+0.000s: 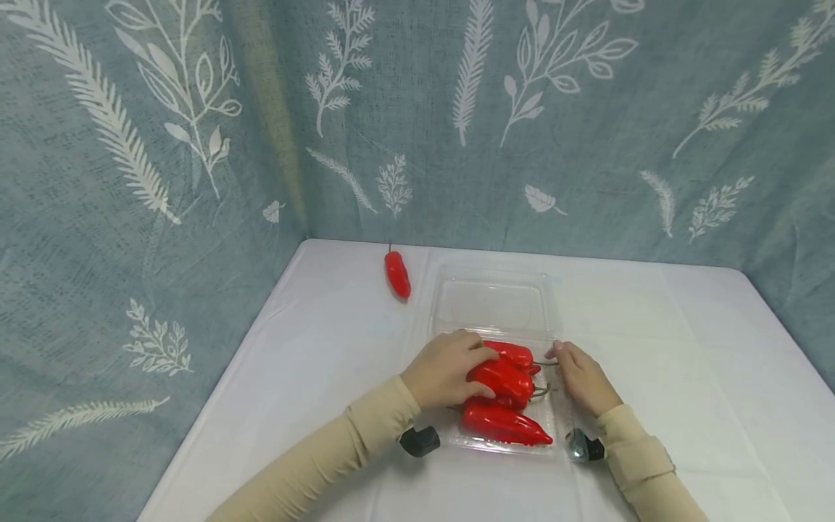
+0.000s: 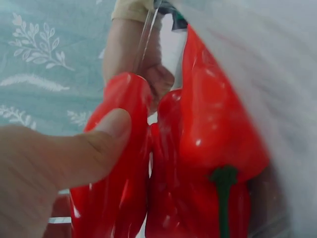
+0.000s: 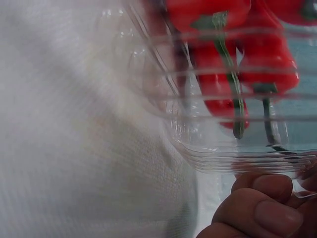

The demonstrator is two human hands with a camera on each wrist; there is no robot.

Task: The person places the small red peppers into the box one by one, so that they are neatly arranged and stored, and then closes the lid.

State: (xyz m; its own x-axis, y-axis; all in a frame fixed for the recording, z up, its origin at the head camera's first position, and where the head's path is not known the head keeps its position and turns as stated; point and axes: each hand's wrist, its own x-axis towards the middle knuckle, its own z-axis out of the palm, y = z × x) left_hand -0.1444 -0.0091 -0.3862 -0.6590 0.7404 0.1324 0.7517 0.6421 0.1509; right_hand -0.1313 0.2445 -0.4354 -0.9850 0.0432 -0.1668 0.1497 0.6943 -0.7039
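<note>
We are seeing the left hand gripping a red pepper, some fingertips hidden; the right hand, cut off in its wrist view, is pinching the clear container's rim.

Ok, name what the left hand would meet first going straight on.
The left hand would first meet the red pepper in its grip; beyond that, perhaps the right hand, though depth there is unclear.
</note>
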